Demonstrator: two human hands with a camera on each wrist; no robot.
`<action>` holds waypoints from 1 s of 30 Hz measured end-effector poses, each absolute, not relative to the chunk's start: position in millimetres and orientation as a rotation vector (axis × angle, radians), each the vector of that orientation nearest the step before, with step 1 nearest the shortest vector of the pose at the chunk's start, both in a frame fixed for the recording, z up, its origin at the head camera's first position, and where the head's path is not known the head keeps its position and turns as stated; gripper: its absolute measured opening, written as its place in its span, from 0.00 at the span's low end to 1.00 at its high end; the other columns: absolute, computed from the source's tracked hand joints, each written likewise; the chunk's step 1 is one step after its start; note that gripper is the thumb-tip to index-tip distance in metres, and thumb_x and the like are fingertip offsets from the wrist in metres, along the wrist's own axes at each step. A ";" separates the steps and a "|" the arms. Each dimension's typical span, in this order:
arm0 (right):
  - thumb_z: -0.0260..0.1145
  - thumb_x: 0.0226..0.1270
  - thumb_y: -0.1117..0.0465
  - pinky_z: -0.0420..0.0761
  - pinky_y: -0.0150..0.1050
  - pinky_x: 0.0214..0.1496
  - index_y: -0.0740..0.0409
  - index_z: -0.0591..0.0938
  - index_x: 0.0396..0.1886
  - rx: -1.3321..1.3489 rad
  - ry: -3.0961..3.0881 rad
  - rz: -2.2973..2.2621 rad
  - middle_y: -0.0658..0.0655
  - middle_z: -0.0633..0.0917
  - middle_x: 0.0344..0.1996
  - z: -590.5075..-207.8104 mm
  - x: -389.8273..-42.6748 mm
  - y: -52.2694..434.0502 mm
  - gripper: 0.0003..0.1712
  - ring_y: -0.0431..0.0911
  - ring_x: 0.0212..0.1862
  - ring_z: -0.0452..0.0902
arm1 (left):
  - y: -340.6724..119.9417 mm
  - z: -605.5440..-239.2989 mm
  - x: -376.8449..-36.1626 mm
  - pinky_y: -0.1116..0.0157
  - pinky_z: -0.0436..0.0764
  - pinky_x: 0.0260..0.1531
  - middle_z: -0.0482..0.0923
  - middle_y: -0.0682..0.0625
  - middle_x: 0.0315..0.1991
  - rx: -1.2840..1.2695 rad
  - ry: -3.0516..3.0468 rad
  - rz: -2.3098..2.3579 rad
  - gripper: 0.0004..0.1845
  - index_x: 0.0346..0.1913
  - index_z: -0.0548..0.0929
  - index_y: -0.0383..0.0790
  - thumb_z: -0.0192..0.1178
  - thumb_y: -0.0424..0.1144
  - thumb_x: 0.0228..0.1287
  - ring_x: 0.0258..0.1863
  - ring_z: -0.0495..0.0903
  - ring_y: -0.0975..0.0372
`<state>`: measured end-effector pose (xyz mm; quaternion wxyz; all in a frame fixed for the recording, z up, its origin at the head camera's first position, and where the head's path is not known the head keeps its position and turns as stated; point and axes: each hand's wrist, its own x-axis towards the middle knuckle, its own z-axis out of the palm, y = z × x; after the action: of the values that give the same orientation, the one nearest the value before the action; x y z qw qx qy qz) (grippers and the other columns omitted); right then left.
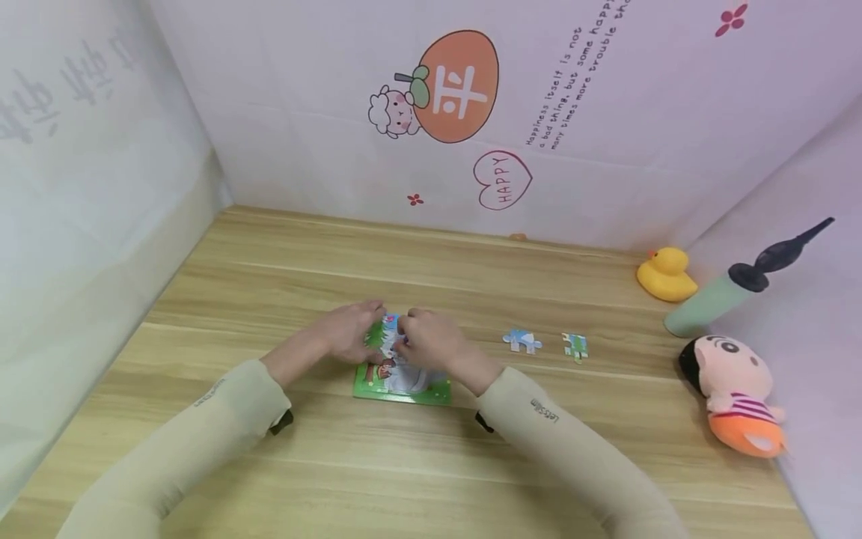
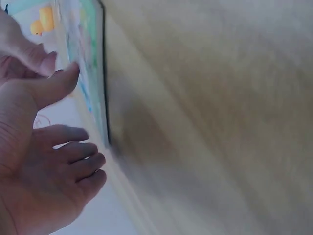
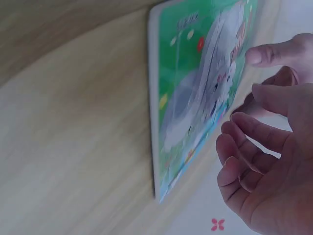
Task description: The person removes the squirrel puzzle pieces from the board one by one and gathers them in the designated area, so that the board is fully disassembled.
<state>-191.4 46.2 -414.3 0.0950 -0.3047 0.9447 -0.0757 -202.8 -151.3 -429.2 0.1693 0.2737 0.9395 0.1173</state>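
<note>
A jigsaw puzzle board (image 1: 402, 397) with a green border and a grey-white animal picture lies flat on the table. My left hand (image 1: 352, 333) is at its upper left part, thumb out and fingers bent; in the left wrist view nothing shows in that hand (image 2: 44, 161). Over the board's upper middle is my right hand (image 1: 434, 340), its fingers loosely bent. The right wrist view shows a gap between that hand's (image 3: 274, 161) thumb and fingers, and no piece in it. Whether the fingertips touch the board is hard to tell.
Right of the board lie two loose puzzle pieces, a blue-white one (image 1: 522, 341) and a green-blue one (image 1: 576, 346). Along the right side are a yellow rubber duck (image 1: 667, 275), a pale green hand pump (image 1: 707, 303) and a plush doll (image 1: 737, 397). White printed cloth (image 1: 303, 135) hangs behind.
</note>
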 end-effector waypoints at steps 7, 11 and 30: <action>0.69 0.72 0.45 0.90 0.42 0.41 0.60 0.87 0.48 -0.881 2.824 -0.130 0.57 0.87 0.45 -427.5 -189.4 31.9 0.22 0.47 0.42 0.85 | -158.2 -428.4 -204.5 0.45 0.59 0.83 0.53 0.29 0.81 0.794 2.617 0.297 0.57 0.77 0.59 0.23 0.73 0.60 0.59 0.82 0.57 0.38; 0.70 0.71 0.43 0.89 0.41 0.41 0.58 0.87 0.44 -0.852 2.849 -0.081 0.55 0.86 0.44 -435.5 -187.0 27.5 0.22 0.47 0.43 0.84 | -159.8 -432.1 -204.3 0.46 0.59 0.83 0.54 0.32 0.82 0.766 2.622 0.314 0.51 0.78 0.61 0.26 0.70 0.57 0.64 0.82 0.57 0.40; 0.75 0.66 0.52 0.85 0.34 0.36 0.58 0.88 0.38 -0.813 2.855 -0.333 0.53 0.85 0.35 -443.3 -194.2 25.6 0.14 0.44 0.36 0.81 | -167.9 -439.8 -208.2 0.45 0.63 0.81 0.58 0.35 0.82 0.734 2.655 0.413 0.49 0.78 0.65 0.32 0.75 0.51 0.60 0.80 0.61 0.39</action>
<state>-194.2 25.6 -443.3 0.0771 -0.2714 0.9529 -0.1113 -208.2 -167.9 -439.8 0.1772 0.2595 0.9380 0.1460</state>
